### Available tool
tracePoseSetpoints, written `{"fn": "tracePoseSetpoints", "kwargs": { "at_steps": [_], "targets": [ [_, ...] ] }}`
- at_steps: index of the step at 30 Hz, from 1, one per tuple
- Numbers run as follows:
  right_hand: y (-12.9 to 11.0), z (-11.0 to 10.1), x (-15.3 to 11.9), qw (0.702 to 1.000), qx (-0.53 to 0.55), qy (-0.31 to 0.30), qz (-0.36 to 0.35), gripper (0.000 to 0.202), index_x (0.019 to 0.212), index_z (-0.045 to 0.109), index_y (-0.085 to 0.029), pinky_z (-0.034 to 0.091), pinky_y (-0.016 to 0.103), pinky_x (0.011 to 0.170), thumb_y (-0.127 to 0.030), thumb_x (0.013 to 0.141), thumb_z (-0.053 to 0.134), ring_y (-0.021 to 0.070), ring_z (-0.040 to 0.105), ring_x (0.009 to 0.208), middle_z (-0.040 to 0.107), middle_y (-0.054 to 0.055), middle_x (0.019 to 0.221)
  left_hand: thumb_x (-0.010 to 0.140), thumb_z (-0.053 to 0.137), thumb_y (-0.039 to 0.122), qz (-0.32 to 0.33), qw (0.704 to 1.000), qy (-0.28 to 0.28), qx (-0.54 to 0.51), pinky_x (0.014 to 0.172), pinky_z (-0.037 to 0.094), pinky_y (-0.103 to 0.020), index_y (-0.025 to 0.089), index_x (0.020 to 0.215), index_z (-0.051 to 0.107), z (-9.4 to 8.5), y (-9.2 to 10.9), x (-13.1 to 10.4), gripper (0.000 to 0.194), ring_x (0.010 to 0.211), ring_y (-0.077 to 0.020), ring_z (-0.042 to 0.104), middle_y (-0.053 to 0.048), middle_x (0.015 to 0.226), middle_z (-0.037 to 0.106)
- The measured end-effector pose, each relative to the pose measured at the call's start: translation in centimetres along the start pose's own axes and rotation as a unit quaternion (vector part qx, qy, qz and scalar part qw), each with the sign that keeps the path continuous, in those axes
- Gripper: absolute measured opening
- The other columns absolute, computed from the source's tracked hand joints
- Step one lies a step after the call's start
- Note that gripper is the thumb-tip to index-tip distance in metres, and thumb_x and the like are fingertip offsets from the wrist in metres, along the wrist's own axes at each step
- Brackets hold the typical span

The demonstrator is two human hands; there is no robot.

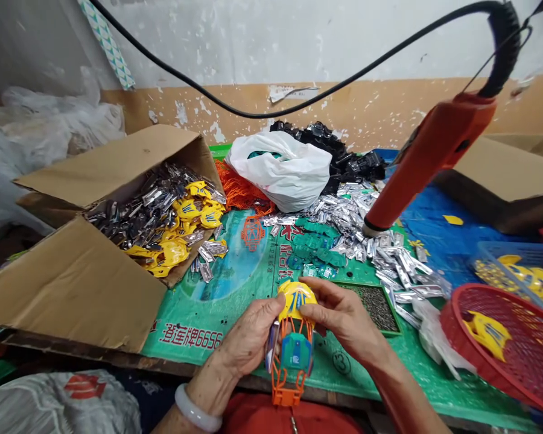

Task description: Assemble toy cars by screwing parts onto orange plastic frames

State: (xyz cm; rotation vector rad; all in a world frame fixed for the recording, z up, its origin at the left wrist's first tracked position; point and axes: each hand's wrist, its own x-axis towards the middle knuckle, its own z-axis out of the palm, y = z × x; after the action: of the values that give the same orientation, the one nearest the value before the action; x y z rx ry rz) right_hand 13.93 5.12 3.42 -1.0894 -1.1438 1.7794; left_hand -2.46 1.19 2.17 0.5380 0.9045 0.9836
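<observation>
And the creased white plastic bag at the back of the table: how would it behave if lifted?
The white plastic bag is probably floppy, given its thin, creased skin. Its load may shift or spill, since green pieces show at the open top. It might snag the tangled orange plastic parts close beside it.

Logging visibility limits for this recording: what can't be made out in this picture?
All head view:
Held yellow and orange piece: underside faces away from the camera.
Left hand: fingers partly hidden behind that piece.
White bag: contents mostly covered by its folds.
Red tool: tip indistinct against silver pieces.
Small dark pieces beside the right hand: too small to count.
Red basket: cut off by the right edge.
</observation>
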Motion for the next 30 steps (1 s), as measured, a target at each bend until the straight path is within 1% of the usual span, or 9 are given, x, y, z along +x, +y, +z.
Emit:
{"fn": "tracePoseSetpoints", "kwargs": {
  "at_steps": [10, 17, 20, 23, 24, 25, 27, 28, 30],
  "targets": [
    [1.0, 0.4, -0.7, 0.999, 0.017, 0.027, -0.014, 0.049, 0.104, 0.07, -0.02, 0.054, 0.029, 0.066, -0.032, 0.058, 0.084, 0.0166, 0.065, 0.075, 0.074, 0.004, 0.091, 0.071, 0.076, 0.039, -0.023, 0.999, -0.012, 0.037, 0.053, 0.044, -0.017, 0.01, 0.086, 0.073, 0.6, 0.4, -0.2, 0.033, 0.056, -0.0088, 0.054, -0.002, 0.065, 0.064],
    [1.7, -0.1, -1.8, 0.988, -0.133, 0.017, -0.082, 0.046, 0.113, 0.067, -0.024, 0.051, 0.026, 0.054, -0.038, 0.07, 0.075, 0.014, 0.061, 0.068, 0.068, 0.003, 0.092, 0.074, 0.071, 0.032, -0.029, 0.999, -0.001, 0.035, 0.048, 0.04, -0.016, 0.009, 0.089, 0.073, 0.7, -0.2, -0.3, 0.028, 0.05, -0.0067, 0.051, -0.002, 0.064, 0.065],
    [-0.3, -1.8, -3.3, 0.914, -0.285, 0.152, -0.244, 0.042, 0.115, 0.066, -0.029, 0.052, 0.031, 0.057, -0.035, 0.074, 0.073, 0.0154, 0.058, 0.068, 0.062, 0.004, 0.09, 0.072, 0.072, 0.034, -0.043, 0.999, 0.006, 0.022, 0.049, 0.044, -0.017, 0.008, 0.088, 0.073, 0.8, -0.5, -0.3, 0.03, 0.051, -0.0089, 0.056, -0.005, 0.065, 0.068],
    [-4.5, -4.4, -3.3, 0.751, -0.298, 0.416, -0.418, 0.054, 0.119, 0.062, -0.031, 0.05, 0.038, 0.067, -0.032, 0.067, 0.079, 0.0182, 0.059, 0.074, 0.06, 0.005, 0.096, 0.071, 0.074, 0.036, -0.059, 0.998, 0.021, 0.027, 0.049, 0.046, -0.018, 0.007, 0.083, 0.072, 0.9, -0.7, -0.2, 0.032, 0.052, -0.0113, 0.06, -0.007, 0.064, 0.07],
    [-6.1, -5.1, -2.8, 0.713, -0.274, 0.442, -0.471, 0.068, 0.121, 0.062, -0.031, 0.05, 0.038, 0.066, -0.031, 0.057, 0.085, 0.0185, 0.06, 0.076, 0.06, 0.007, 0.104, 0.07, 0.074, 0.036, -0.061, 0.997, 0.026, 0.032, 0.048, 0.045, -0.018, 0.007, 0.082, 0.072, 0.9, -0.7, -0.1, 0.031, 0.052, -0.0112, 0.06, -0.007, 0.064, 0.07],
    [-7.7, -5.6, -1.9, 0.719, -0.258, 0.424, -0.487, 0.078, 0.125, 0.058, -0.031, 0.05, 0.037, 0.07, -0.031, 0.052, 0.087, 0.0209, 0.061, 0.089, 0.058, 0.009, 0.115, 0.07, 0.075, 0.037, -0.062, 0.997, 0.029, 0.037, 0.047, 0.045, -0.017, 0.007, 0.079, 0.072, 1.0, -0.8, -0.1, 0.031, 0.051, -0.0107, 0.059, -0.007, 0.064, 0.07],
    [-10.2, -5.9, 0.3, 0.83, -0.194, 0.264, -0.451, 0.065, 0.12, 0.06, -0.028, 0.05, 0.037, 0.079, -0.033, 0.059, 0.083, 0.0215, 0.061, 0.103, 0.06, 0.007, 0.118, 0.068, 0.077, 0.037, -0.062, 0.997, 0.035, 0.036, 0.046, 0.045, -0.017, 0.008, 0.076, 0.071, 1.0, -0.9, 0.0, 0.031, 0.048, -0.0097, 0.058, -0.005, 0.062, 0.069],
    [-11.1, -5.7, 1.5, 0.879, -0.171, 0.164, -0.414, 0.055, 0.113, 0.063, -0.024, 0.051, 0.037, 0.078, -0.037, 0.062, 0.08, 0.0201, 0.064, 0.096, 0.065, 0.006, 0.11, 0.067, 0.078, 0.037, -0.063, 0.997, 0.037, 0.033, 0.046, 0.045, -0.017, 0.009, 0.076, 0.071, 1.0, -0.9, 0.0, 0.03, 0.048, -0.0094, 0.057, -0.004, 0.061, 0.068],
    [-12.1, -4.8, 3.7, 0.921, -0.142, 0.098, -0.349, 0.052, 0.103, 0.063, -0.021, 0.052, 0.036, 0.073, -0.033, 0.057, 0.082, 0.0164, 0.066, 0.08, 0.068, 0.0, 0.094, 0.067, 0.079, 0.037, -0.067, 0.996, 0.044, 0.026, 0.046, 0.045, -0.017, 0.01, 0.078, 0.071, 0.8, -1.1, 0.1, 0.03, 0.048, -0.0095, 0.058, -0.003, 0.061, 0.068]
  ]
}}
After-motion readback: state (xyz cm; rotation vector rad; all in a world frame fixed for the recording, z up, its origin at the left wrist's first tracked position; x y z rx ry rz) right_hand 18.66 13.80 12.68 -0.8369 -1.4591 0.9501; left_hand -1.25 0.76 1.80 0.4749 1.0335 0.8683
